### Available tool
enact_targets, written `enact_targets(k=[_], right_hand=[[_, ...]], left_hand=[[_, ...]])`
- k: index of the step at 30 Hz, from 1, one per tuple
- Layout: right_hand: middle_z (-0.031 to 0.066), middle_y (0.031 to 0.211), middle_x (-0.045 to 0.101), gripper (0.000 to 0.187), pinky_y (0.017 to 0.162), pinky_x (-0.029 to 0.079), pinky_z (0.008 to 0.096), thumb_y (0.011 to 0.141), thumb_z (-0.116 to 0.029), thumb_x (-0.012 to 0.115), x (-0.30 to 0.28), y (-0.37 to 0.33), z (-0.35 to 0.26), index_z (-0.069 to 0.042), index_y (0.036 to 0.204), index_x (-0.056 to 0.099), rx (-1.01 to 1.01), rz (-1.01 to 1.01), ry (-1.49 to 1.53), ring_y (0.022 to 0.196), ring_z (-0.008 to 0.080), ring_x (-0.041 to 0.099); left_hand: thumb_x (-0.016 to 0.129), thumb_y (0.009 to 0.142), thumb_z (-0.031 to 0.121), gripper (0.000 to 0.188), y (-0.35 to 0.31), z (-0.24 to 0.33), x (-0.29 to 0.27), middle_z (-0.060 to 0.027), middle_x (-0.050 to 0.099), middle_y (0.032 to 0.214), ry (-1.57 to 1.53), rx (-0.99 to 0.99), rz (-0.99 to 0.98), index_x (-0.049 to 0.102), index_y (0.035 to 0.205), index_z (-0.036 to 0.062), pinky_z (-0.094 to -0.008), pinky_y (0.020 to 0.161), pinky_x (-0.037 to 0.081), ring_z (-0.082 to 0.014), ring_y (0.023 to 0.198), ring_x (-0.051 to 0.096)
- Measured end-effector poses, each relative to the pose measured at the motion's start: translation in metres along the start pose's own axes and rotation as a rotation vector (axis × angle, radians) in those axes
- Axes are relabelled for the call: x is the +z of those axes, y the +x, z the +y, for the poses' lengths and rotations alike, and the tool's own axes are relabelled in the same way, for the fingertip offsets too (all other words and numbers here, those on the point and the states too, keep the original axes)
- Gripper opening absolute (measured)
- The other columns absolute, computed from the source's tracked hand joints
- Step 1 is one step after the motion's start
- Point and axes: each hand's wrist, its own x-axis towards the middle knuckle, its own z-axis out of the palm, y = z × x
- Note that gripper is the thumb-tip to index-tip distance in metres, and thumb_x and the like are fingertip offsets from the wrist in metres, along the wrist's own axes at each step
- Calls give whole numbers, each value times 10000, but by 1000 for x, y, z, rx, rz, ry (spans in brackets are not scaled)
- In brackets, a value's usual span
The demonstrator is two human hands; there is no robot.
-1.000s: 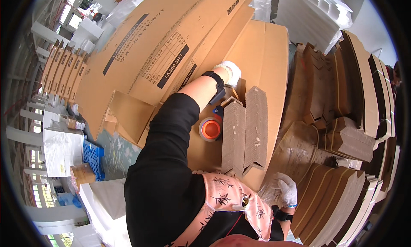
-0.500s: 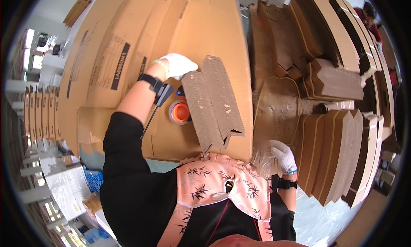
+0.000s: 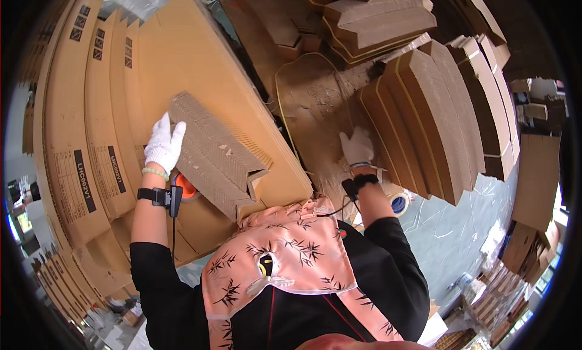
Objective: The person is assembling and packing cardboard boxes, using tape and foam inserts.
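Observation:
My left hand [image 3: 165,144], in a white knit glove, rests against the left end of a short stack of V-folded corrugated cardboard strips [image 3: 212,156]. Its fingers are stretched, with the thumb apart. The stack lies on flat brown cardboard [image 3: 182,53]. A roll of tape with an orange core [image 3: 187,186] sits by my left wrist, partly hidden. My right hand [image 3: 356,146], also gloved, reaches over a brown sheet with a loose strap [image 3: 315,101]. Its fingers look spread, beside a strapped bundle of folded cardboard [image 3: 418,120]; whether it touches the sheet I cannot tell.
Another strapped bundle [image 3: 376,20] lies at the far side. Large printed cartons [image 3: 79,162] stand along the left. A tape roll [image 3: 398,204] lies near my right forearm on the grey-green floor [image 3: 436,235], where scraps of clear film are strewn.
My view has swung to the right. My right hand has moved forward from beside my body toward the strapped bundle. My left hand has shifted along the short stack's left side.

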Motion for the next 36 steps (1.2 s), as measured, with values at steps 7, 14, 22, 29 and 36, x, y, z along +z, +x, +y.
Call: enact_targets(k=[7,14,22,29,36], right_hand=[[217,951,637,291,789,486,511,853,-306,519,34,12,33,-44,921,625,-44,-82,167,892,404,617],[197,879,651,272,766,481,479,811,-303,547,-2,-47,71,-59,875,648,-246,-182,259,870,391,612],[57,742,607,163,650,462,298,831,-151,622,-90,-166,146,-11,908,654,153,333,825,675,153,566],[-36,663,488,158,517,348,219,904,-180,589,-54,-312,229,-68,792,582,571,795,1130,579,58,440],[111,613,592,197,476,472,392,790,-216,601,135,-420,229,-30,738,638,988,82,855,500,238,581]], left_hand=[[408,928,552,739,3,3,0,-247,369,1419,-1,12,27,313,1421,9,-424,1087,307,-381,1312,369],[401,946,525,688,36,-3,10,-210,375,1433,-70,62,62,353,1413,22,-393,1097,295,-349,1327,362],[400,947,526,674,79,-15,5,-160,420,1423,-312,122,111,390,1399,26,-370,1080,309,-305,1314,394],[399,947,526,664,143,-7,5,-117,458,1415,-545,83,158,422,1388,29,-349,1065,321,-267,1304,423],[392,927,555,679,159,3,-8,-149,472,1400,-433,31,173,461,1361,37,-370,1061,329,-308,1288,438]])
